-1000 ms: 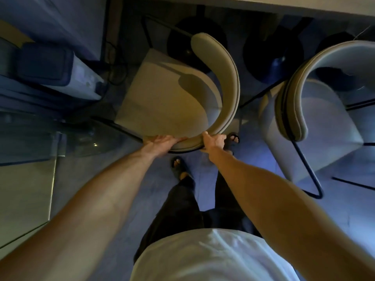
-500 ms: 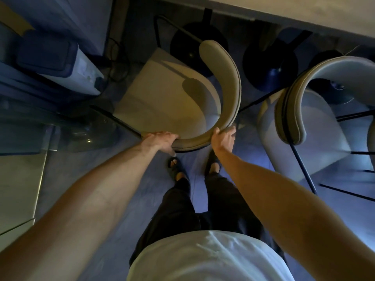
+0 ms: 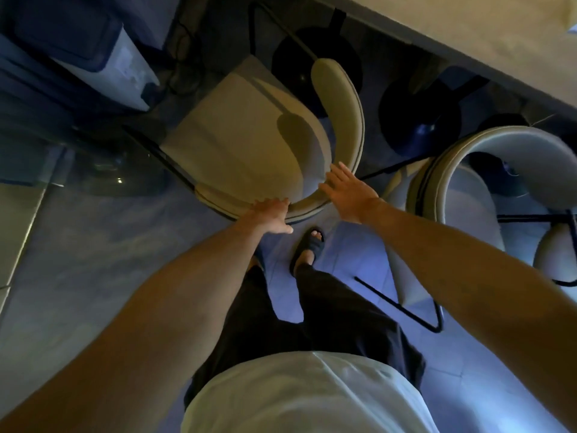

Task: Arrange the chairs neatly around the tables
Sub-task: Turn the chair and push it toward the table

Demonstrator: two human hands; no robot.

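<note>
A beige chair (image 3: 237, 142) with a curved padded backrest and thin black frame stands in front of me, its seat facing the table edge (image 3: 468, 29) at the top right. My left hand (image 3: 271, 214) lies on the near curve of the backrest, fingers over its rim. My right hand (image 3: 349, 192) hovers flat with fingers spread, touching or just off the backrest's right side. A second chair (image 3: 468, 189) of the same kind stands to the right, also facing the table.
Dark round table bases (image 3: 418, 114) sit on the floor under the table. A white and dark blue box-shaped appliance (image 3: 118, 67) with cables stands at the upper left. A glass panel (image 3: 37, 195) runs along the left. My sandalled foot (image 3: 309, 245) is just behind the chair.
My right hand has let go of the backrest and opened flat. The chair has moved closer to the table, and I have stepped forward.
</note>
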